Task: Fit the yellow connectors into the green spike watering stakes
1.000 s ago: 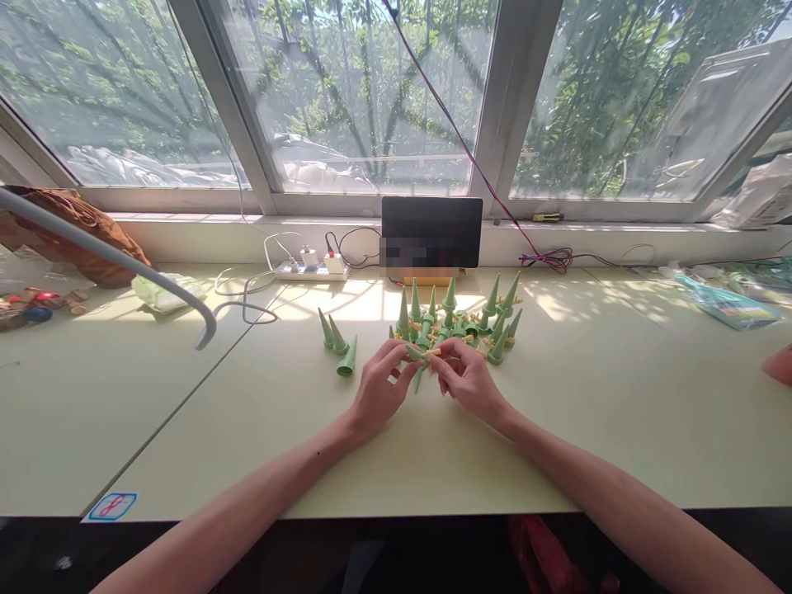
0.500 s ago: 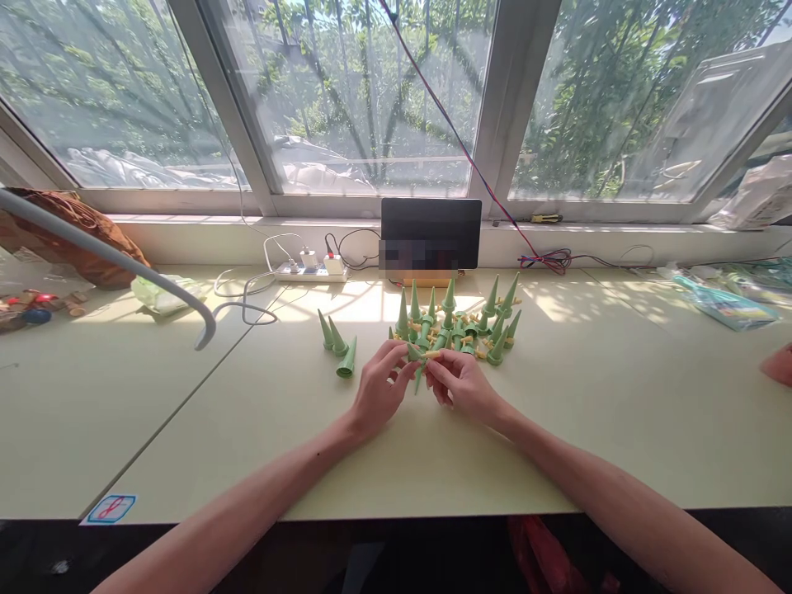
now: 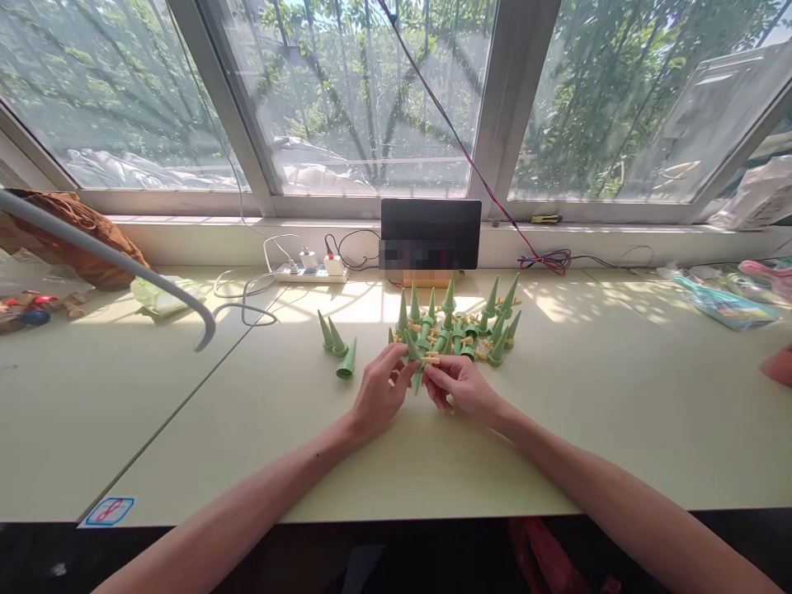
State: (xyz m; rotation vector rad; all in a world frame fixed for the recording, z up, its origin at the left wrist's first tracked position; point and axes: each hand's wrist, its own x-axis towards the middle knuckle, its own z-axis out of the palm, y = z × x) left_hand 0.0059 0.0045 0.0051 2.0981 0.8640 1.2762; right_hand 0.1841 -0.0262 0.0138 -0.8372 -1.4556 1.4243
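My left hand [image 3: 380,388] is closed on a green plastic cone spike [image 3: 412,348], which points upward from its fingertips. My right hand [image 3: 467,388] pinches a small yellow stub [image 3: 431,360] against the base of that spike. Another green cone tip [image 3: 417,383] points downward between the hands; how it connects is hidden by the fingers. Just beyond them lies a cluster of green spikes [image 3: 458,330], many bearing yellow stubs, some upright and some on their sides. Left of my left hand are three more cones [image 3: 337,338], one of them tilted with its open end toward me.
A dark screen [image 3: 431,235] stands behind the cluster. A power strip [image 3: 313,272] with plugs sits to its left. A grey curved bar [image 3: 124,256] crosses the left side. At the right edge are plastic packets [image 3: 727,301] and part of another person's hand or arm [image 3: 778,365].
The green spike in my left hand has tilted more upright, and the yellow stub has shifted slightly lower. A pink shape has appeared at the far right. Both arms have stayed nearly still.
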